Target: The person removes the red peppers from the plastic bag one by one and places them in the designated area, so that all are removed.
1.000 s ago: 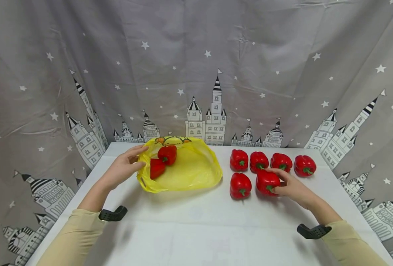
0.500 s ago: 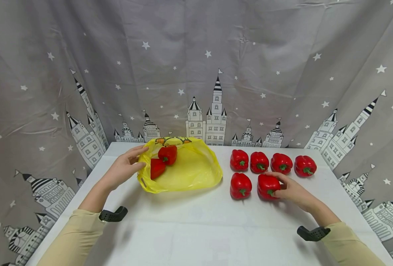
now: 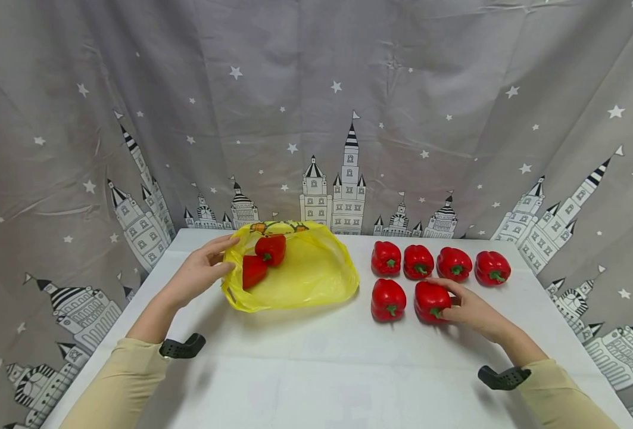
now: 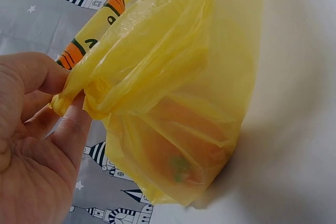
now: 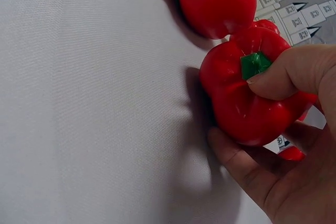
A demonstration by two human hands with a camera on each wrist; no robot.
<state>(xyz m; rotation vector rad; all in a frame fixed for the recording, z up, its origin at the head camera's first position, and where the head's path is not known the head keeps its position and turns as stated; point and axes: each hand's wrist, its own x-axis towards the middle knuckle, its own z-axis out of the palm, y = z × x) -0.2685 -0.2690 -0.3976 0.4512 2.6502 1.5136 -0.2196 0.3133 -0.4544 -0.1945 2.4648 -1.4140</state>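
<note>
The head view looks forward and down from well back, across the table [image 3: 316,375] to the curtain [image 3: 273,53]. The left wrist view faces, close up and tilted, past the left hand [image 4: 39,150] onto the bag's side [image 4: 163,72]. The right wrist view, also near and tilted, faces the right hand [image 5: 307,179] and a pepper [image 5: 239,108]. The head view shares both hands, bag and pepper.

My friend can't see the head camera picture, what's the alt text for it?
A person's right hand grips a red pepper at a white table; the left hand holds a yellow bag with two peppers inside. Five more peppers sit nearby, before a gray castle-print curtain.
</note>
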